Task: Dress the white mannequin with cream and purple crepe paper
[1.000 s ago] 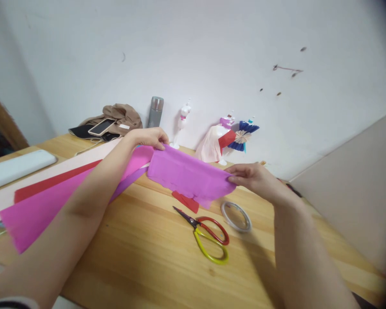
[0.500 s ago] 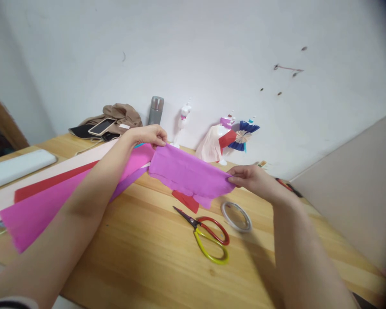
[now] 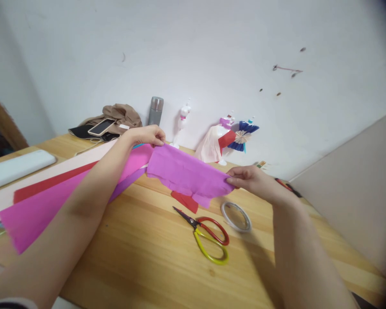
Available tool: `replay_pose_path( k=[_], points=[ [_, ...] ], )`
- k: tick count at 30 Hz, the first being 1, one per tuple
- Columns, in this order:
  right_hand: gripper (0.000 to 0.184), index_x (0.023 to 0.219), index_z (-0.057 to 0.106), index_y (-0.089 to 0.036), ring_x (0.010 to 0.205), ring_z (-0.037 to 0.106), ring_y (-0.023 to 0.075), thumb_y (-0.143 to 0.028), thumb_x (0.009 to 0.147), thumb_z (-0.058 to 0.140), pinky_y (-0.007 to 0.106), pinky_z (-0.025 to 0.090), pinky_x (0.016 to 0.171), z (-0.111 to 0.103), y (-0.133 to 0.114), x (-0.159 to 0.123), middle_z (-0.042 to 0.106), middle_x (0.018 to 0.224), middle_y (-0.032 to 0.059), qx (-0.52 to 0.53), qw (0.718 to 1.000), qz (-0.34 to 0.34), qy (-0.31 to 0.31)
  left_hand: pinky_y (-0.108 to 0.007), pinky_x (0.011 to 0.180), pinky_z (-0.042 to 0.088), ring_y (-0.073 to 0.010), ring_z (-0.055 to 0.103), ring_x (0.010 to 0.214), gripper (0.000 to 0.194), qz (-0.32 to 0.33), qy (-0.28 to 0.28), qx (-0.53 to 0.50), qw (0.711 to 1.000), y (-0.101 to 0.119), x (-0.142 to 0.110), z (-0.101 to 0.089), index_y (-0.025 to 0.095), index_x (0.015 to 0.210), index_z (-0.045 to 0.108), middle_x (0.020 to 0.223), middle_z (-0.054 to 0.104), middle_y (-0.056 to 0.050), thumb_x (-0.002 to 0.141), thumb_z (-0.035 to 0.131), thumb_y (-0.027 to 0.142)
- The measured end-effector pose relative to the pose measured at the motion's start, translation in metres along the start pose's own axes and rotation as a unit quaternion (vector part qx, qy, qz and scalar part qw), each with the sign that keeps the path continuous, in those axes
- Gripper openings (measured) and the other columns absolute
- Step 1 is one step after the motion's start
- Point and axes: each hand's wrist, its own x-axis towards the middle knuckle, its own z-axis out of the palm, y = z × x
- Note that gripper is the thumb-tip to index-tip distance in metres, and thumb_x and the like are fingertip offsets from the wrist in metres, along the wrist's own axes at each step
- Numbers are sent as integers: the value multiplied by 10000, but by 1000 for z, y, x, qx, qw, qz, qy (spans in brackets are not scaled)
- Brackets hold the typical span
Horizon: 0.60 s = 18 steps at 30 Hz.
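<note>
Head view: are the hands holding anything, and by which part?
Yes, a purple sheet of thin paper or fabric: the left hand pinches its upper left corner, the right hand its right end near the upper corner.

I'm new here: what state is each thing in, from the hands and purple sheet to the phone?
Left hand: pinching one end of the purple sheet
Right hand: pinching its other end
Purple sheet: spread between the hands
Scissors: lying, blades apparently closed
Tape roll: lying flat
Flask: upright, capped
Phone: lying face up, screen dark
</note>
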Motion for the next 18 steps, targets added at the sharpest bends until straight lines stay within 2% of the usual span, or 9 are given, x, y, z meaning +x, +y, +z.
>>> replay_pose_path(
  k=[5,11,14,18],
  points=[
    [426,703,705,-183,641,536,150,-607,734,728,306,428,649,-2,0,2,633,658,21,27,999,-18,15,-221,639,409,-131,529,652,78,11,33,-4,999,2,-2,-2,150,655,644,643,594,-2,646,652,227],
    [399,694,719,-192,633,532,147,-587,723,760,309,430,637,-2,0,1,628,643,18,51,998,-42,22,-229,676,435,-134,567,675,94,11,86,-115,990,3,-4,2,138,735,698,700,646,-20,663,682,195],
    [387,690,725,-202,636,545,151,-585,713,777,313,444,638,-2,-2,-1,638,649,22,70,996,-50,25,-254,700,452,-122,561,635,88,13,141,-210,967,8,-5,5,125,768,691,701,637,-26,706,695,187],
    [383,691,721,-214,623,556,148,-590,695,795,311,462,626,1,-8,-2,649,648,19,100,990,-57,79,-305,747,459,-103,524,587,89,21,231,-338,912,17,-3,8,125,788,663,687,597,-5,723,710,163]
  ],
)
